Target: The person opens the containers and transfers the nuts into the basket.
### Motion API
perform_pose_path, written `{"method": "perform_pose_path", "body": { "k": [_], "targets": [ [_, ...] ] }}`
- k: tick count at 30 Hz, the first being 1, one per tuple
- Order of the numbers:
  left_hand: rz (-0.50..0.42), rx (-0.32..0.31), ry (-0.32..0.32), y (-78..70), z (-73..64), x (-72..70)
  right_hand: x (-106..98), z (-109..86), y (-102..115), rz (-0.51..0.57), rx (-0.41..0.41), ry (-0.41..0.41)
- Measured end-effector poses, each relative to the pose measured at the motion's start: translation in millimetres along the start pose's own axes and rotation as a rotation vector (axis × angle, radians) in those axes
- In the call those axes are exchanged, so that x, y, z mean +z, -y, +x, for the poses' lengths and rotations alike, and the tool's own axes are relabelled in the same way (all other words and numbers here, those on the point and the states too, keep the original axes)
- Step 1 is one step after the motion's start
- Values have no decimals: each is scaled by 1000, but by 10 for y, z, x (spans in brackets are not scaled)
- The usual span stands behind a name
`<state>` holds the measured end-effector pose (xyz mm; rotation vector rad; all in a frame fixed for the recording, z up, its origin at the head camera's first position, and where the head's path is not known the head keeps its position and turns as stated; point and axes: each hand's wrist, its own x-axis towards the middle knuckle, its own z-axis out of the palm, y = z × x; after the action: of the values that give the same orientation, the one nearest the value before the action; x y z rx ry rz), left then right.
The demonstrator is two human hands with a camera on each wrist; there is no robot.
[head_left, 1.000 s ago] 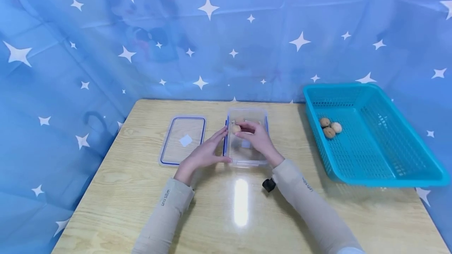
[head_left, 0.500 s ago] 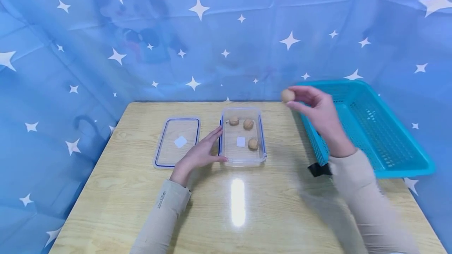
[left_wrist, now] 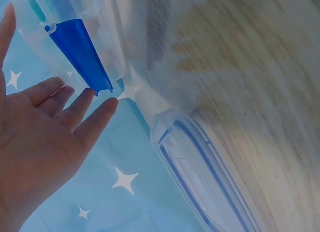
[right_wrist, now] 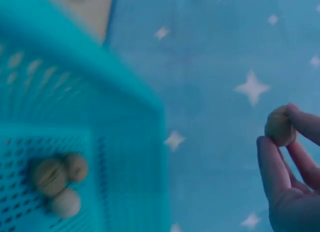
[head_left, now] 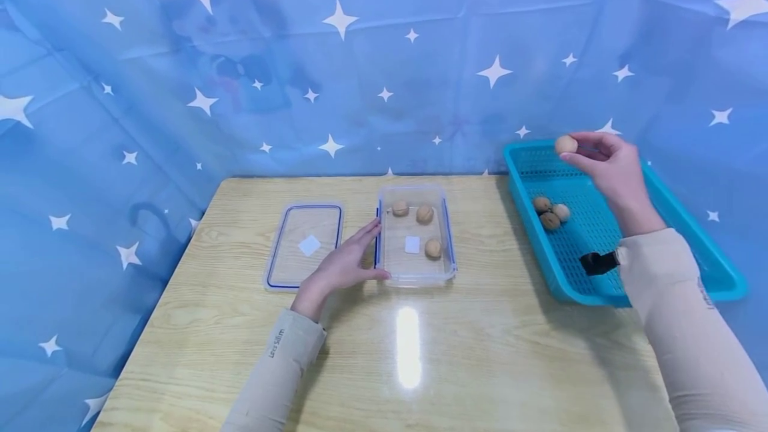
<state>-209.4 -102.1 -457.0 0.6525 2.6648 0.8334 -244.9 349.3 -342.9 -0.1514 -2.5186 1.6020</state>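
Observation:
My right hand pinches a walnut between thumb and fingertips, raised above the far part of the teal basket. The right wrist view also shows this walnut in the fingers. In the basket, three walnuts lie close together near its left wall, one of them paler. My left hand rests its extended fingers and thumb along the left side of a clear plastic box. Inside the box are three walnuts and a white square label. In the left wrist view, the fingers lie beside the box's blue latch.
A clear lid with a blue seal lies on the wooden table, left of the box. Behind the table hangs a blue curtain with white stars. A black wrist camera sits under the right sleeve.
My right hand has lifted out of the box with the walnut and moved right, over the basket. The left hand stays at the box's left side.

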Motion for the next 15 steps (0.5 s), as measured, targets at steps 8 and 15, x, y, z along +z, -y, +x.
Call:
{"method": "perform_pose_path", "body": {
  "k": [8,15],
  "targets": [
    [23,15,-42,83,-4,55,-164,310,-607,-111,149,29],
    [-63,43,-105,124,10,142,-280,436,-1046,-134,240,176]
  ]
}}
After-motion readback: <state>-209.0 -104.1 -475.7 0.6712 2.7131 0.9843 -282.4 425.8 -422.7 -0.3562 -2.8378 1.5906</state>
